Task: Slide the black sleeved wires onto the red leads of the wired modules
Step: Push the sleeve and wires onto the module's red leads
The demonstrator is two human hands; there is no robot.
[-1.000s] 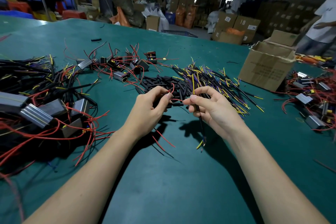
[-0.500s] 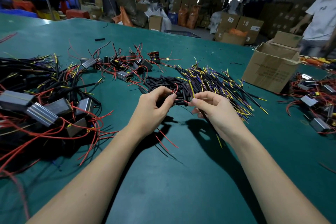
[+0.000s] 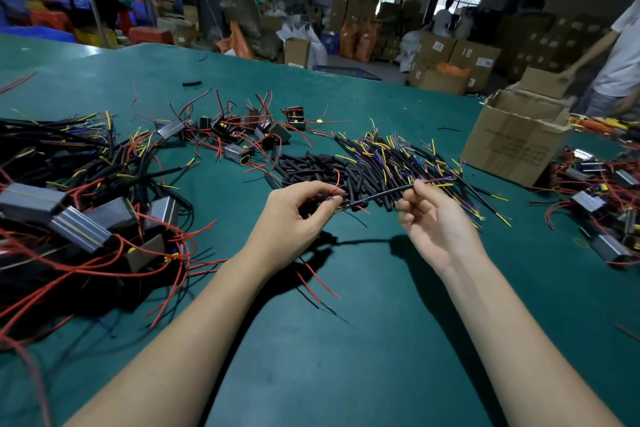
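Note:
My left hand (image 3: pixel 294 218) grips a small module whose red leads (image 3: pixel 317 279) dangle below my palm, and one red lead tip sticks up at my fingertips. My right hand (image 3: pixel 433 218) pinches one end of a black sleeved wire (image 3: pixel 384 196) that stretches between the two hands, its other end at my left fingertips. Behind the hands lies a heap of black sleeved wires (image 3: pixel 398 163) with yellow and purple ends, beside a pile of short black tubes (image 3: pixel 311 166). Loose wired modules (image 3: pixel 239 135) with red leads lie further back.
A big tangle of silver modules, red leads and black wires (image 3: pixel 86 211) covers the green table's left side. More modules (image 3: pixel 595 191) lie at the right. An open cardboard box (image 3: pixel 516 139) stands at the right back, with a person (image 3: pixel 620 55) behind it.
My right hand has moved away to the right and turned palm up, so the black sleeved wire now stretches out level between the hands. The left hand has stayed in place.

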